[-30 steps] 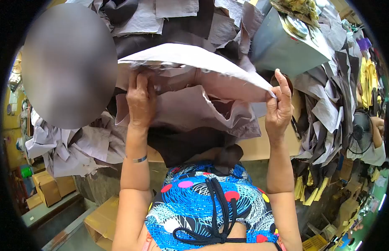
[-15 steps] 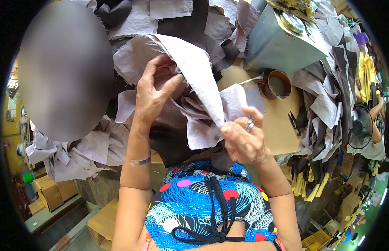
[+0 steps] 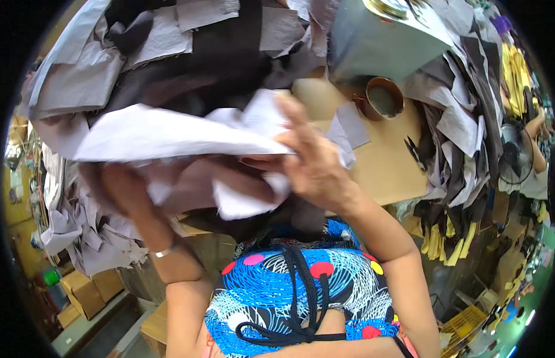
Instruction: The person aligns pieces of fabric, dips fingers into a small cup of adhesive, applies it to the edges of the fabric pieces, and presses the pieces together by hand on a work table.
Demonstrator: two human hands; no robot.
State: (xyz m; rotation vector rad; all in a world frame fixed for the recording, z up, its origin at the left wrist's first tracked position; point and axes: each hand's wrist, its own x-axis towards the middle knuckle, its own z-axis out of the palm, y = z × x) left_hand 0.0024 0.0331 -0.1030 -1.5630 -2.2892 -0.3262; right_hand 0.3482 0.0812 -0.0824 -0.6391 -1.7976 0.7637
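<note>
A pale grey cloth piece [image 3: 182,136] with a darker mauve underside stretches between my two hands, blurred by motion. My right hand [image 3: 316,161] pinches its right end, beside a small upright fold of the cloth. At the left, my left hand [image 3: 119,182] is under the cloth, in shadow and smeared, so its fingers cannot be made out. Below the stretched edge hang mauve folds and a white flap [image 3: 244,200]. Dark cloth [image 3: 200,77] lies behind it.
A brown mug [image 3: 383,98] and black snips [image 3: 415,153] rest on the tan tabletop [image 3: 385,173]. A metal box [image 3: 388,42] stands behind the mug. Cloth piles [image 3: 456,113] lie right and left [image 3: 80,227]. A fan [image 3: 515,154] and another person's arm [image 3: 535,137] show at far right.
My left hand has moved left and down under the cloth; my right hand has shifted slightly left and up. The cloth now spreads sideways. The view has turned, showing more cloth at upper left.
</note>
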